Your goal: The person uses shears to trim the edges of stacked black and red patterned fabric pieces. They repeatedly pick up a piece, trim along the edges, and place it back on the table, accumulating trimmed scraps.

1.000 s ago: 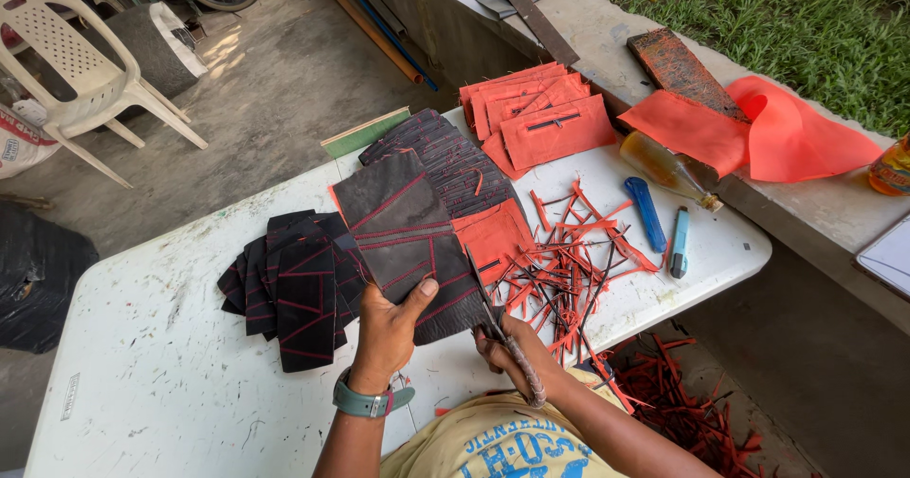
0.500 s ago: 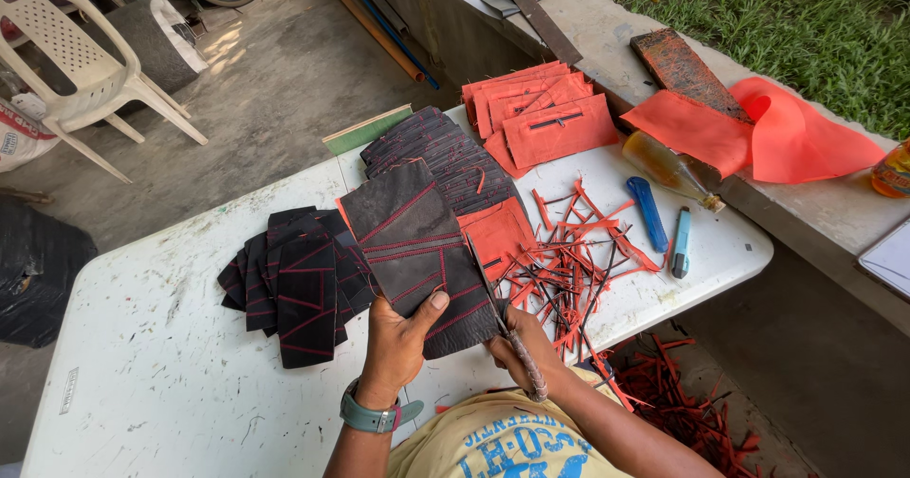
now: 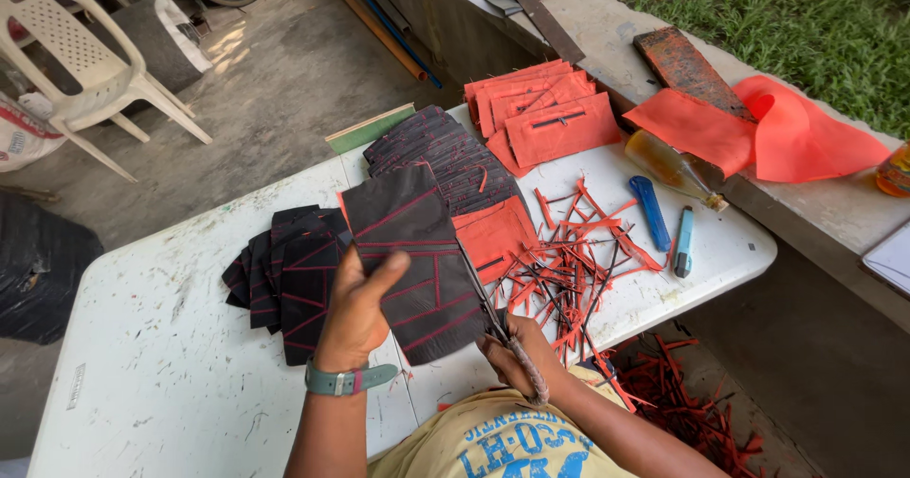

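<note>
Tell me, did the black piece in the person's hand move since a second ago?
Yes. The black piece in the left hand is now lifted and tilted more upright, covering more of the stack of black pieces behind it; the scissors cut along its right edge.

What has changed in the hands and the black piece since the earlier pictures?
The left hand has lifted the black piece slightly and turned it more upright. The right hand keeps the scissors at its right edge. The stacks and the red scraps have not moved.
</note>
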